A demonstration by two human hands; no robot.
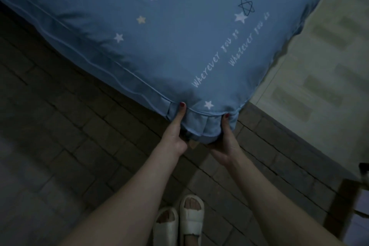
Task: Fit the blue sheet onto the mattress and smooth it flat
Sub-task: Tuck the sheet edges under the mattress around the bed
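Note:
The blue sheet, printed with white stars and script lettering, covers the mattress, which is hidden beneath it. Its near corner points toward me, with a ruffled skirt hanging below the piped edge. My left hand grips the corner on its left side, thumb up on the piping and fingers tucked under the fabric. My right hand grips the same corner on its right side, thumb up and fingers curled beneath. A small tan bit of something, perhaps the bed base, shows between my hands under the skirt.
Dark brick-patterned floor spreads to the left and below. A pale patterned surface lies to the right of the bed. A dark wooden frame stands at the right edge. My feet in white slippers stand just below the corner.

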